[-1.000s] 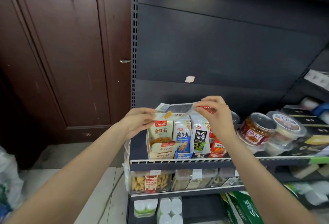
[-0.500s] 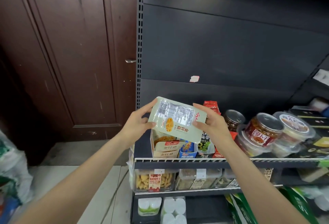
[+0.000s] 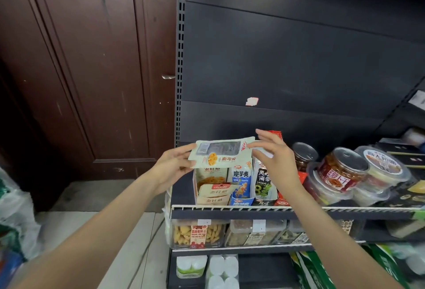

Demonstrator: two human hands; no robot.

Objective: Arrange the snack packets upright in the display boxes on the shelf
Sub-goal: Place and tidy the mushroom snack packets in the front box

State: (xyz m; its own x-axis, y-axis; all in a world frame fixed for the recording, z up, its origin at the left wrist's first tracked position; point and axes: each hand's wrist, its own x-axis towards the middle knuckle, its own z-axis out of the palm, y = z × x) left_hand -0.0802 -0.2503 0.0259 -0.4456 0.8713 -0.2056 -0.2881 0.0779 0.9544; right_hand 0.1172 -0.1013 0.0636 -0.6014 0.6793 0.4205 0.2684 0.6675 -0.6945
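A pale green snack packet (image 3: 222,154) lies nearly flat above the leftmost display box (image 3: 210,184). My left hand (image 3: 174,165) pinches the packet's left edge. My right hand (image 3: 273,157) is at its right edge, thumb and forefinger on the corner, the other fingers spread straight. The cream box below holds similar packets, a couple of them slumped at its front. Beside it stand a blue display box (image 3: 240,185) and a dark green one (image 3: 264,185), each with upright packets. A red box is partly hidden behind my right wrist.
Round clear tubs (image 3: 340,171) and a jar (image 3: 303,155) crowd the shelf to the right. The shelf's white wire rail (image 3: 230,208) runs along its front. Clear bins of snacks (image 3: 197,233) sit on the shelf below. A brown door stands to the left.
The packet has dropped from a tilted, raised pose to nearly flat just above the cream box. My right fingers have spread and loosened at its right edge.
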